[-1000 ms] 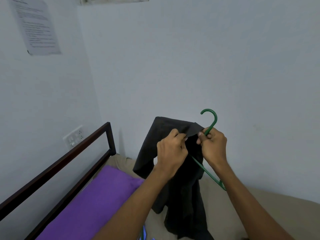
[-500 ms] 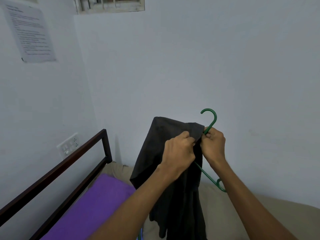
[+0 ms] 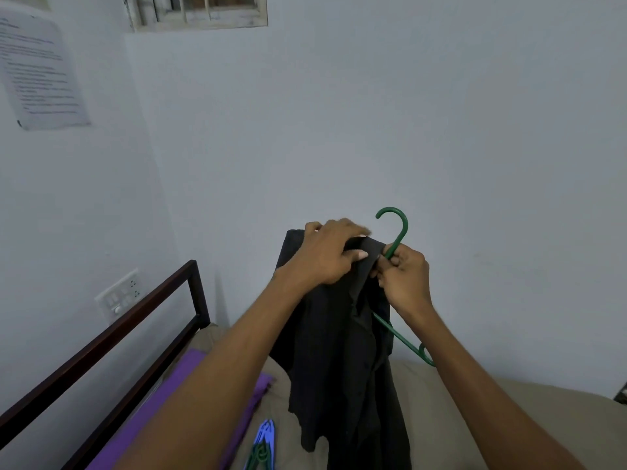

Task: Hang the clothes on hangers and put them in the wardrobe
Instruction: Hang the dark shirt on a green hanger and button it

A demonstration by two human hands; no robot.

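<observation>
Near edge of bed [image 3: 529, 412]: spare hangers [image 3: 263, 447], blue and green, beside purple sheet [image 3: 163, 398]. Above bed, held aloft: black garment [image 3: 342, 351] draped over green hanger [image 3: 395, 239], one hanger arm bare at lower right. Left hand [image 3: 325, 254] spread over garment's top, thumb pinching fabric. Right hand [image 3: 405, 278] curled tight round hanger neck below hook. Step in hand, by judgement: seating garment on hanger. Next move calls for drawing fabric across bare arm, then carrying to wardrobe, not in view. Beyond: bed rail [image 3: 135, 320], wall switchboard [image 3: 118, 295], window [image 3: 196, 10].
</observation>
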